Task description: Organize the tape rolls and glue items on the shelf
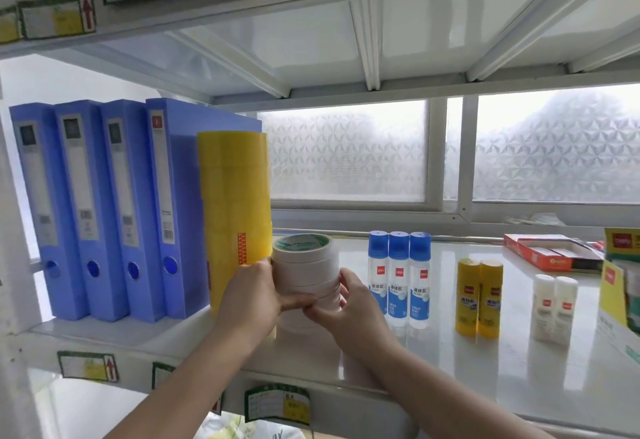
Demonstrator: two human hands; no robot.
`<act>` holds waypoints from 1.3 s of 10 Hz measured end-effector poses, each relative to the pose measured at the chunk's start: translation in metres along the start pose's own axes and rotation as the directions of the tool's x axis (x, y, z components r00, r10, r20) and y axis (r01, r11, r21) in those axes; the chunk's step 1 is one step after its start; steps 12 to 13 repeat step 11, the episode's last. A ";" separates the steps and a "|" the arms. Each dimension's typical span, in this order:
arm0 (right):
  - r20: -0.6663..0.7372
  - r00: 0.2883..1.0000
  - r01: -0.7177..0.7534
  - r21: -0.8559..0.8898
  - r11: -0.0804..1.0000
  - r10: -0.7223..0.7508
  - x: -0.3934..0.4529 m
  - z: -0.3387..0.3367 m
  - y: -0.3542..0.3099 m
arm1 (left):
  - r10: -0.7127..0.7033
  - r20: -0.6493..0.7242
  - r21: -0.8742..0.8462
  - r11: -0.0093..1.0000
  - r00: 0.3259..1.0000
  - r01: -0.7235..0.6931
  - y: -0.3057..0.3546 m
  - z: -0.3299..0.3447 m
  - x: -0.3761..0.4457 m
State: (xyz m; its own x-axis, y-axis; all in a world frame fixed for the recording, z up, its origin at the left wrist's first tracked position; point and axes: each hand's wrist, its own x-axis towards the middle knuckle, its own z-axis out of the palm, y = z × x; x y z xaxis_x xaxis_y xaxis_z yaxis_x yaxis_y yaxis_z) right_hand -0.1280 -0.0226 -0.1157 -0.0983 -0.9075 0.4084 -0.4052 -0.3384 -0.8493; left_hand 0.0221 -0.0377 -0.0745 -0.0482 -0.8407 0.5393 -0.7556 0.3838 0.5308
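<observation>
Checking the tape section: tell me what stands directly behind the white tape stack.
The tall yellow tape stack rises behind and left of the white tape stack, which both hands grip. The hands and white rolls cover its lower right side and the shelf there.

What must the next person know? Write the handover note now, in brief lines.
Left hand: grip on the left side of the white tape stack.
Right hand: grip on its right side, low down.
White stack stands on the shelf, right beside the tall yellow tape stack.
Done: three blue-capped liquid glue bottles in a row; two yellow glue sticks paired; two white glue sticks paired.
Left: square up the white stack and release; open red box at the back right probably still needs tidying.
</observation>
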 end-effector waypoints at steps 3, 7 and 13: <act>-0.029 1.000 -0.004 -0.003 1.000 0.004 0.001 0.001 0.001 | -0.028 0.013 -0.040 0.999 1.000 0.029 0.004 -0.002 -0.003; -0.008 1.000 -0.023 0.003 1.000 0.023 0.000 -0.003 -0.003 | -0.109 0.028 -0.080 0.991 0.994 0.111 0.004 -0.003 -0.004; 0.103 0.985 -0.117 -0.214 0.970 0.141 -0.015 -0.014 -0.032 | -0.128 0.091 0.044 0.991 0.988 0.125 0.000 -0.019 -0.017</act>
